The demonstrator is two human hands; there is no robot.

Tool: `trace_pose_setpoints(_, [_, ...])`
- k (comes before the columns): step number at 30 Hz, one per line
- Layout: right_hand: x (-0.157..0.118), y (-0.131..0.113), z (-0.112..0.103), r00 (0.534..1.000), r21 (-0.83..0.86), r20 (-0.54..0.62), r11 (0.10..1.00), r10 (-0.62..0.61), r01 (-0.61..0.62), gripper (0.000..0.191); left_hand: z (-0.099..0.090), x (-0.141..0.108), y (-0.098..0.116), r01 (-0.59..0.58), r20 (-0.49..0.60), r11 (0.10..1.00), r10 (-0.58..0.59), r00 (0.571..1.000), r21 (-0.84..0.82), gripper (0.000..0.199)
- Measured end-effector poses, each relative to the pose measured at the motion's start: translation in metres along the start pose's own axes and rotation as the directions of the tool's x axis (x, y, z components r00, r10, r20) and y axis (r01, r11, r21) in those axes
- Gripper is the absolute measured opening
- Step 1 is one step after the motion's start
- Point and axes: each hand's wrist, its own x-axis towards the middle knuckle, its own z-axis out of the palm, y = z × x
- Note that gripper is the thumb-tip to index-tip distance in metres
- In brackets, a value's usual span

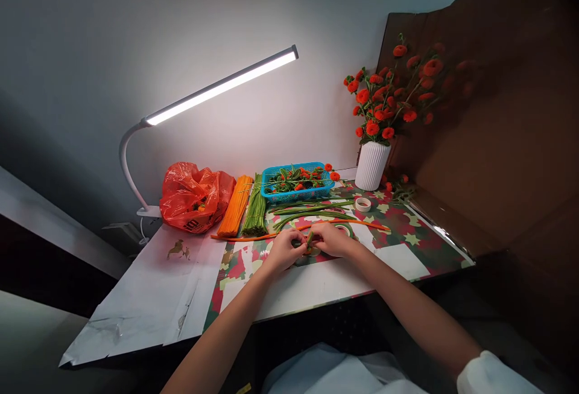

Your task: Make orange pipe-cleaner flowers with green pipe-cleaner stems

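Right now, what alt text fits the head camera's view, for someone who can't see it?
A person's left hand and right hand pinch a small green piece over a table. Beyond them lie an orange bundle, a green bundle and a blue basket; a lit lamp stands left, a white vase of red flowers right.

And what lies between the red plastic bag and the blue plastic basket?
An orange bundle and a green bundle of thin stems, in the head view.
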Motion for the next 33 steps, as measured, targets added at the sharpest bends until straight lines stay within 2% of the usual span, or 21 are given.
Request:
trace_pose_setpoints(7, [-0.002,-0.003,-0.003,0.998,-0.02,-0.04,0.999,-0.051,0.05,0.015,0.004,-0.003,-0.006,-0.014,-0.076,0.997,0.008,0.997,-0.077,0.005])
trace_pose_setpoints(10, [-0.006,-0.006,-0.006,0.988,-0.02,-0.099,0.993,-0.12,0.119,0.013,0.005,-0.005,-0.005,0.032,-0.159,0.97,-0.071,0.985,-0.24,0.013])
trace_pose_setpoints(12, [-0.01,-0.007,-0.006,0.966,-0.045,-0.164,0.98,-0.198,0.194,0.012,0.005,-0.006,-0.002,0.074,-0.166,0.92,-0.148,0.975,-0.385,0.022])
trace_pose_setpoints(14, [-0.014,-0.008,-0.004,0.932,-0.082,-0.226,0.959,-0.285,0.273,0.012,0.006,-0.007,0.002,0.121,-0.088,0.836,-0.197,0.976,-0.535,0.03])
trace_pose_setpoints(16, [-0.019,-0.01,-0.002,0.897,-0.121,-0.275,0.938,-0.347,0.326,0.014,0.006,-0.008,0.007,0.219,0.061,0.706,-0.242,0.968,-0.673,0.039])
trace_pose_setpoints(19, [-0.023,-0.014,-0.002,0.86,-0.168,-0.307,0.913,-0.407,0.372,0.018,0.006,-0.009,0.013,0.435,0.329,0.491,-0.291,0.898,-0.755,0.044])
trace_pose_setpoints(21, [-0.024,-0.016,-0.003,0.844,-0.199,-0.309,0.897,-0.439,0.394,0.022,0.006,-0.01,0.014,0.513,0.427,0.406,-0.288,0.857,-0.756,0.038])
trace_pose_setpoints(22, [-0.024,-0.016,-0.003,0.837,-0.213,-0.306,0.889,-0.454,0.405,0.023,0.006,-0.01,0.014,0.52,0.439,0.389,-0.281,0.853,-0.761,0.035])
trace_pose_setpoints(24, [-0.024,-0.016,-0.002,0.822,-0.241,-0.31,0.876,-0.477,0.417,0.022,0.006,-0.011,0.014,0.482,0.398,0.401,-0.277,0.875,-0.78,0.031])
trace_pose_setpoints(29, [-0.024,-0.01,0.001,0.796,-0.237,-0.382,0.882,-0.469,0.406,0.015,0.009,-0.01,0.017,0.29,0.186,0.548,-0.238,0.953,-0.784,0.025])
trace_pose_setpoints(31, [-0.025,-0.009,-0.002,0.838,-0.132,-0.386,0.922,-0.385,0.363,0.011,0.009,-0.009,0.019,0.247,0.142,0.569,-0.223,0.965,-0.785,0.023])
trace_pose_setpoints(33, [-0.024,-0.011,-0.009,0.905,0.046,-0.361,0.965,-0.225,0.258,0.007,0.008,-0.01,0.02,0.222,0.115,0.574,-0.218,0.969,-0.788,0.023])
